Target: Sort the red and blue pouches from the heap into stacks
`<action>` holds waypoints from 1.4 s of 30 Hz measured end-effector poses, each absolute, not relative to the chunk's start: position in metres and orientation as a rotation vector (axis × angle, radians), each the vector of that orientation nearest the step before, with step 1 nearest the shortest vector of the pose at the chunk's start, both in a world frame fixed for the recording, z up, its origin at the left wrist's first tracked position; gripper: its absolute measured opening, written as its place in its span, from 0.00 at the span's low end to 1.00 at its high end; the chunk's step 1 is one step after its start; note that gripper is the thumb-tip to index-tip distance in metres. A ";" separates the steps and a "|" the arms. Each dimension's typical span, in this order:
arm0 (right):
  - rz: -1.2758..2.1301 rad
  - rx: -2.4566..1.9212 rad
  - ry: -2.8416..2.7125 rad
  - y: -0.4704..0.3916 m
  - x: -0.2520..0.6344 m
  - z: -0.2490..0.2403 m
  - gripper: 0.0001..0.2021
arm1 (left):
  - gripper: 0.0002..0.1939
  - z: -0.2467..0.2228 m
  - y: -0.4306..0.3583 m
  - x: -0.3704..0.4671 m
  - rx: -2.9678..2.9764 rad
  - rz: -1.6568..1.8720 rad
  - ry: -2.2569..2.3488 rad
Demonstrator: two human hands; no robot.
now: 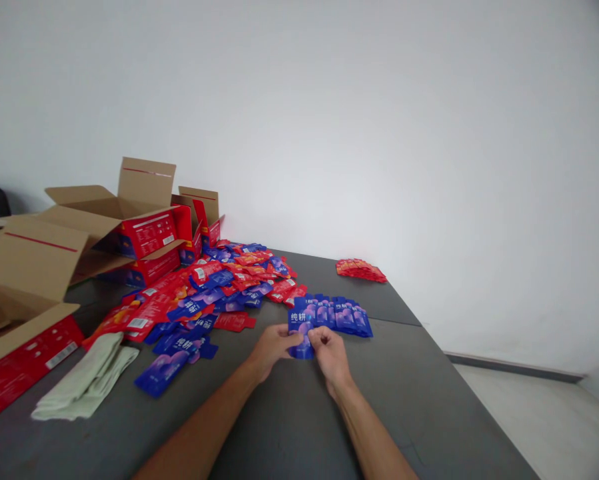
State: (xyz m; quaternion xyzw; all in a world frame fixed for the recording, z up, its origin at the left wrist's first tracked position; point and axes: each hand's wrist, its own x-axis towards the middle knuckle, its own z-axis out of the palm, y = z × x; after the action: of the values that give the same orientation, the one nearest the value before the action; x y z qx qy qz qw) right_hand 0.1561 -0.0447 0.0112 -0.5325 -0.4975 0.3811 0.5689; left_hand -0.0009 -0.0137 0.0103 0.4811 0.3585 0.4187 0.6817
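Both bare hands meet over the dark, smooth table (289,427), pinching one flat blue packet (302,327) between them: the left hand (273,347) grips its left edge, thumb across the printed front, and the right hand (330,357) closes its fingertips on the right edge. The packet is upright, a glossy rectangle with white characters and pinkish-purple round shapes. Just beyond it, similar blue packets (346,315) overlap in a neat row; farther back lies a fanned stack of red packets (360,269). To the left spreads a loose, crinkled heap of shiny red and blue packets (239,273). Beside it sit a folded, soft pale-green cloth (86,380) and open cardboard boxes (152,233), brown inside, printed red outside, their stiff flaps raised.
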 end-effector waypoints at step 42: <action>-0.062 -2.008 -1.329 -0.012 0.242 -0.008 0.20 | 0.19 -0.006 0.052 0.130 1.938 1.174 1.306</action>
State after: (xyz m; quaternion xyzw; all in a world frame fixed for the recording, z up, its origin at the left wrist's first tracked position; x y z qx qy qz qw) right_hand 0.2421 -0.0121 -0.0075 -0.7783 -0.5151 -0.0240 0.3582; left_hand 0.1303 0.0517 -0.0059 0.7155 0.4822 0.4334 0.2601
